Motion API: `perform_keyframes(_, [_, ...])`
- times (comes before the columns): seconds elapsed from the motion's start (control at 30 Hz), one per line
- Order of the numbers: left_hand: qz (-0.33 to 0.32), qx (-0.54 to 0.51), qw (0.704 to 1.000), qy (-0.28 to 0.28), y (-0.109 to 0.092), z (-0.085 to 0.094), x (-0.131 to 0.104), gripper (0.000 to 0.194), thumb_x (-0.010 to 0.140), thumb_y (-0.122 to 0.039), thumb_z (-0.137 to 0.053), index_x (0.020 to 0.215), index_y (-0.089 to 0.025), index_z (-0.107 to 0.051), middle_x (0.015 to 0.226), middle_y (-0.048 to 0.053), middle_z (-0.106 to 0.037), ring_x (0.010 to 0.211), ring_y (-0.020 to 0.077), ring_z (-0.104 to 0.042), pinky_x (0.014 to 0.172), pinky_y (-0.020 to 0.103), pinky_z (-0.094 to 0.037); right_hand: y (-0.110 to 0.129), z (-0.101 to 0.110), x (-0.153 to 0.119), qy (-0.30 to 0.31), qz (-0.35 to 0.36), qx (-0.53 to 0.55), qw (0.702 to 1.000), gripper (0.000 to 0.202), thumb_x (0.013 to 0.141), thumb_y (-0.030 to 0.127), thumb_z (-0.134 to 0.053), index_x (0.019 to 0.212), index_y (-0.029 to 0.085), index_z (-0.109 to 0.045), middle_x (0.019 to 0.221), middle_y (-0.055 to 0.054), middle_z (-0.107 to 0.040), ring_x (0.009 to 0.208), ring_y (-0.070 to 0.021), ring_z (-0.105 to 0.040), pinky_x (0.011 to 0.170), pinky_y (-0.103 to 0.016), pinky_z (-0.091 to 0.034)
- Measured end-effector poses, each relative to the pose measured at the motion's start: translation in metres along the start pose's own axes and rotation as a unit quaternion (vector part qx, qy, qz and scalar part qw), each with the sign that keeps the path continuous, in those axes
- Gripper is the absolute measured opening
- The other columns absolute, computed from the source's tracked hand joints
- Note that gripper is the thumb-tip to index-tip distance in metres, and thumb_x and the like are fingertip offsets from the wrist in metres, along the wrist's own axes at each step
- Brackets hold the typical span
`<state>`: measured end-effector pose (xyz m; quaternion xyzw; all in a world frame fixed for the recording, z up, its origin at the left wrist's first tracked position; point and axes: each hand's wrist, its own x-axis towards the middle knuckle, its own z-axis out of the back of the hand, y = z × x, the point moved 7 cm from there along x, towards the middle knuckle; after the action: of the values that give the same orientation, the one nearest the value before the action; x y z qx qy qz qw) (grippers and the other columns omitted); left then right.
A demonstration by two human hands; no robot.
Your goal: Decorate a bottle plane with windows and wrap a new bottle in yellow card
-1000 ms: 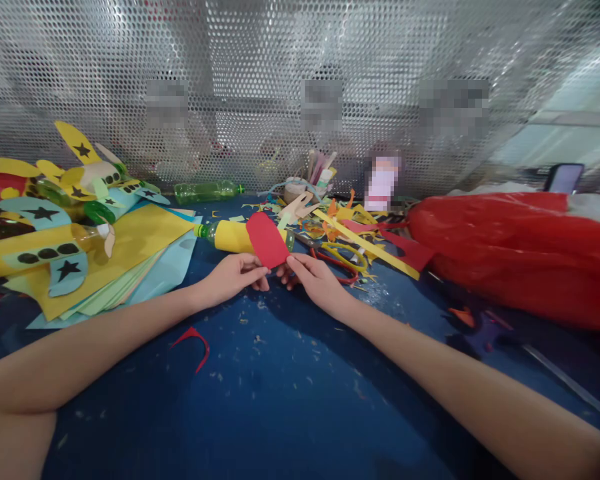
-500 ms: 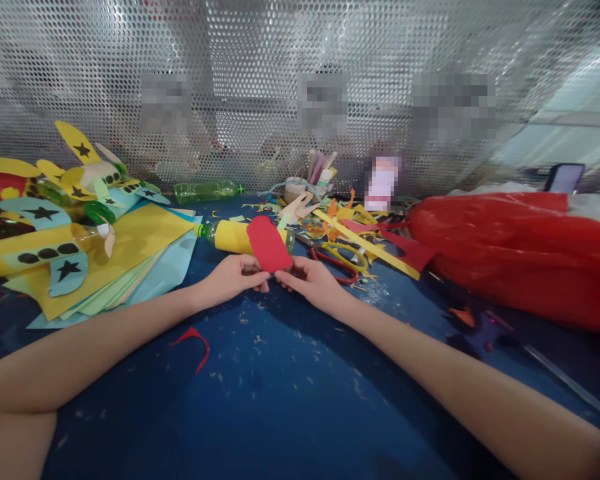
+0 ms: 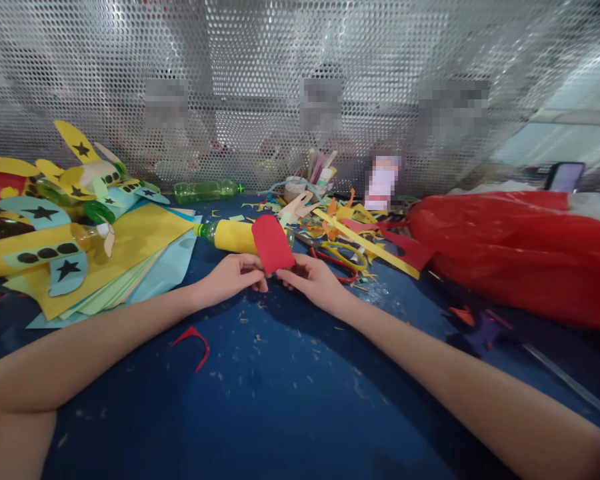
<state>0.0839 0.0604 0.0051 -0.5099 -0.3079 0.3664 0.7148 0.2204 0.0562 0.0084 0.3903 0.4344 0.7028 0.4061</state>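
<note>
Between my hands stands a piece of red paper (image 3: 273, 241) with a rounded top end, tilted slightly. My right hand (image 3: 313, 279) pinches its lower right corner between thumb and fingers. At the lower left corner, my left hand (image 3: 237, 277) has its thumb and fingers closed on the paper's edge. Just behind lies a plastic bottle (image 3: 230, 236) wrapped in yellow paper, with a green cap to the left; the red paper hides part of it. Scissors with yellow and red handles (image 3: 347, 257) rest beyond my right hand. A curved red paper scrap (image 3: 195, 343) lies nearer me.
Bottle airplanes with black stars (image 3: 45, 250) and stacked coloured paper (image 3: 130, 267) are at left. A green bottle (image 3: 207, 192) lies farther back. Paper scraps (image 3: 343, 220) and a red plastic bag (image 3: 510, 253) are at right. A perforated metal panel (image 3: 260, 80) closes off the back.
The red paper has shifted slightly right and stands a little more upright. My hands have barely moved, and the bottle stays in place.
</note>
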Motion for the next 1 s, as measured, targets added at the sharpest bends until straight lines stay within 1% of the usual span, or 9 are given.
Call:
perform_keyframes(0.07, [0.000,-0.013,1.000,0.001,-0.0007,0.0003,-0.0009,0.015,0.076,-0.012,-0.049,0.078,-0.014,-0.064,0.065,0.000,-0.068,0.062,0.0097,-0.062,0.064,0.021,-0.049,-0.0003,-0.0002,0.0001,0.001,-0.001,0.006,1.000,0.029,0.076,0.039,-0.065,0.095,0.017,-0.065,0.074,-0.001,-0.064,0.057,-0.0118,-0.055,0.057,-0.027,-0.049])
perform_keyframes(0.13, [-0.003,-0.022,1.000,0.008,-0.0016,-0.0007,-0.0017,0.013,0.079,-0.016,-0.051,0.078,-0.014,-0.064,0.066,0.001,-0.068,0.062,0.0098,-0.061,0.064,0.021,-0.049,-0.0004,-0.0006,0.0000,0.004,0.000,0.012,1.000,0.029,0.076,0.040,-0.065,0.095,0.018,-0.065,0.075,-0.001,-0.064,0.058,-0.0118,-0.055,0.057,-0.028,-0.049])
perform_keyframes(0.27, [-0.001,-0.016,1.000,0.011,0.0004,-0.0019,-0.0012,0.019,0.080,-0.029,-0.062,0.090,-0.013,-0.066,0.068,0.001,-0.069,0.061,0.0098,-0.061,0.063,0.022,-0.049,0.0014,-0.0034,0.0000,0.019,0.008,0.025,0.999,0.029,0.076,0.040,-0.065,0.094,0.018,-0.065,0.080,-0.002,-0.064,0.059,-0.0108,-0.054,0.058,-0.026,-0.048])
perform_keyframes(0.33, [-0.005,-0.005,1.000,0.010,0.0018,-0.0021,0.0001,0.020,0.080,-0.029,-0.063,0.091,-0.013,-0.067,0.068,0.001,-0.068,0.060,0.0098,-0.060,0.063,0.022,-0.049,0.0024,-0.0045,0.0001,0.024,0.010,0.027,0.999,0.029,0.076,0.040,-0.065,0.094,0.017,-0.065,0.079,-0.002,-0.064,0.058,-0.0103,-0.053,0.058,-0.026,-0.047])
perform_keyframes(0.43, [-0.009,0.004,1.000,0.009,0.0029,-0.0021,0.0011,0.017,0.080,-0.027,-0.063,0.086,-0.012,-0.067,0.066,0.002,-0.068,0.059,0.0099,-0.060,0.062,0.022,-0.049,0.0019,-0.0046,0.0003,0.025,0.000,0.022,0.999,0.031,0.075,0.043,-0.067,0.091,0.017,-0.065,0.074,-0.001,-0.063,0.058,-0.0106,-0.052,0.057,-0.026,-0.046])
perform_keyframes(0.57, [0.006,0.001,1.000,0.006,0.0042,-0.0020,-0.0001,0.016,0.079,-0.028,-0.064,0.081,-0.013,-0.066,0.065,0.002,-0.068,0.059,0.0106,-0.062,0.061,0.022,-0.048,0.0010,-0.0046,-0.0002,0.026,-0.007,0.013,1.000,0.032,0.073,0.045,-0.069,0.086,0.016,-0.065,0.074,-0.001,-0.062,0.058,-0.0109,-0.051,0.056,-0.026,-0.045])
perform_keyframes(0.7, [0.004,-0.003,1.000,0.003,0.0030,-0.0017,-0.0008,0.015,0.080,-0.027,-0.064,0.082,-0.013,-0.066,0.065,0.001,-0.068,0.058,0.0103,-0.062,0.060,0.021,-0.048,0.0018,-0.0051,-0.0013,0.032,-0.003,0.019,0.999,0.029,0.078,0.044,-0.063,0.086,0.016,-0.063,0.072,-0.001,-0.060,0.060,-0.0109,-0.053,0.058,-0.026,-0.046])
perform_keyframes(0.83, [-0.003,-0.003,1.000,0.000,0.0037,-0.0010,0.0002,0.017,0.080,-0.028,-0.064,0.085,-0.013,-0.067,0.066,0.001,-0.068,0.059,0.0100,-0.062,0.061,0.021,-0.048,0.0035,-0.0054,-0.0008,0.036,0.002,0.037,0.999,0.029,0.086,0.043,-0.052,0.077,0.017,-0.060,0.068,0.000,-0.057,0.059,-0.0101,-0.053,0.056,-0.024,-0.045])
perform_keyframes(1.0, [-0.007,0.017,1.000,0.003,0.0035,-0.0018,0.0007,0.019,0.080,-0.031,-0.063,0.076,-0.012,-0.066,0.065,0.002,-0.068,0.058,0.0098,-0.061,0.060,0.020,-0.047,0.0023,-0.0028,0.0008,0.016,-0.002,0.052,0.999,0.031,0.089,0.043,-0.048,0.075,0.017,-0.058,0.069,0.000,-0.057,0.058,-0.0094,-0.052,0.054,-0.023,-0.044])
